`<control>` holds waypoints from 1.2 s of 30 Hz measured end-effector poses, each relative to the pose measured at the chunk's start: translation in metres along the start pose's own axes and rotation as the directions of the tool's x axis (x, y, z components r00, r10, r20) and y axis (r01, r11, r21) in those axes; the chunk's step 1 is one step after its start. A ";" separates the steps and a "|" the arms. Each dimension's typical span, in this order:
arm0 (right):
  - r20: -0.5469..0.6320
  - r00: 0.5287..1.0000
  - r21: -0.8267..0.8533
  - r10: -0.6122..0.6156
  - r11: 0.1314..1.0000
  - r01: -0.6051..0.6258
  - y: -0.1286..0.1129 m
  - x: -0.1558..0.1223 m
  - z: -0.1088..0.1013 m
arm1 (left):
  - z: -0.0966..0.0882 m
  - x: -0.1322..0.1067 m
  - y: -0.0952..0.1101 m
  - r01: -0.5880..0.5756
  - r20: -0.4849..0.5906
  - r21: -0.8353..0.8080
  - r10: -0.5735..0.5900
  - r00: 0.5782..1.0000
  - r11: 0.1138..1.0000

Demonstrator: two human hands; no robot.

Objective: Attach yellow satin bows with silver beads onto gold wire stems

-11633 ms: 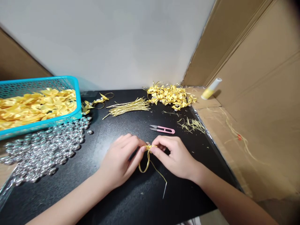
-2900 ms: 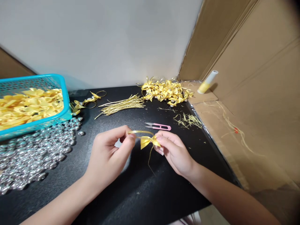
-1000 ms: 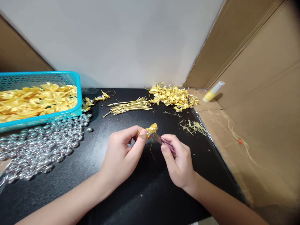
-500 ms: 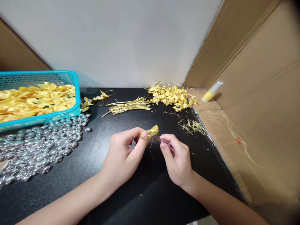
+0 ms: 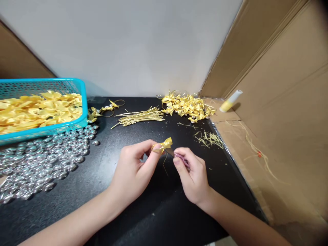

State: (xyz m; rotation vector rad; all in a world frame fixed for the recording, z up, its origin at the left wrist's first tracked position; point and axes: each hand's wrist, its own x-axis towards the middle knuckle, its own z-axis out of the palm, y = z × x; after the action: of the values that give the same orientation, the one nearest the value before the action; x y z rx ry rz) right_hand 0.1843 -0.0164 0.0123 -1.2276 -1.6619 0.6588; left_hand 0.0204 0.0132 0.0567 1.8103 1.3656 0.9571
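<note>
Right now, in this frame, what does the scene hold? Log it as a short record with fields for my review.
Left hand: pinching a yellow bow
Right hand: holding pink-purple snips, blades pointing toward the bow; contact unclear
Below the bow: thin thread hanging
Far left: turquoise basket holding yellow pieces
In front of basket: silver beads, spread out
Back centre: bundle of gold strips
Right of bundle: heap of beaded yellow bows
Nearer than heap, to its right: thread clippings
Surface: black tabletop
</note>
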 end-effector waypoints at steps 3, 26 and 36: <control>0.085 0.995 0.061 -0.042 0.997 0.037 0.004 -0.001 -0.005 | -0.004 0.004 -0.002 0.068 -0.009 -0.090 -0.069 0.998 0.994; -0.011 0.997 -0.313 -0.076 0.947 0.068 0.032 0.034 -0.005 | -0.029 0.004 0.013 0.062 0.084 -0.308 -0.038 0.996 0.949; 0.107 0.871 -0.176 -0.480 0.853 0.491 -0.082 0.097 -0.034 | -0.055 0.024 0.043 -0.440 -0.128 0.196 0.468 0.874 0.876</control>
State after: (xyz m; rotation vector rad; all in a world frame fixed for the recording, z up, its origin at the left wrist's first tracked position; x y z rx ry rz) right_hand 0.1738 0.0409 0.1297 -0.8635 -2.0256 0.2181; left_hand -0.0021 0.0306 0.1248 2.2819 1.1582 1.3032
